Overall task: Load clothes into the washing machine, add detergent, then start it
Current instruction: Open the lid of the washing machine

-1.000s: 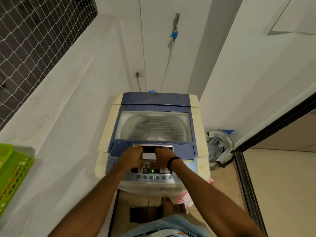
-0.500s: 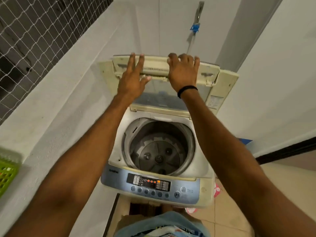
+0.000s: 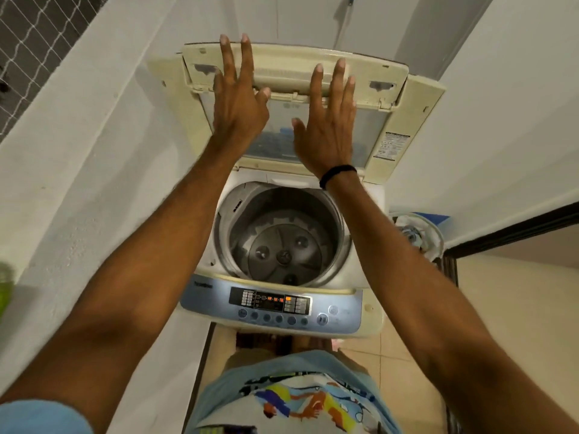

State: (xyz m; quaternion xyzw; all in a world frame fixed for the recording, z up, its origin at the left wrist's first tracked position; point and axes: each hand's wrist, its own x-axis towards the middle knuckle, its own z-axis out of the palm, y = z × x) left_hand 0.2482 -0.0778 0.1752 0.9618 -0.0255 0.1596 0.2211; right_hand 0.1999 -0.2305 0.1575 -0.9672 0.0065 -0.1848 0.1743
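Observation:
A top-loading washing machine (image 3: 371,321) stands in front of me with its cream folding lid (image 3: 416,98) raised upright against the back wall. The steel drum (image 3: 282,245) is open to view and holds no clothes. The blue control panel (image 3: 219,305) at the front edge shows lit orange indicators. My left hand (image 3: 238,101) lies flat on the raised lid with fingers straight and spread. My right hand (image 3: 326,123), a black band on its wrist, is also in front of the lid with straight fingers. Neither hand holds anything.
A white wall runs close on the left, with a netted window (image 3: 31,42) above it. A green basket (image 3: 4,289) shows at the left edge. A white bucket (image 3: 419,236) with items sits right of the machine, beside a dark door frame (image 3: 513,227). A hose (image 3: 341,23) hangs behind.
One second ago both hands gripped the shut lid's front handle. They swung the lid up and back; now the fingers have straightened and lie flat against it.

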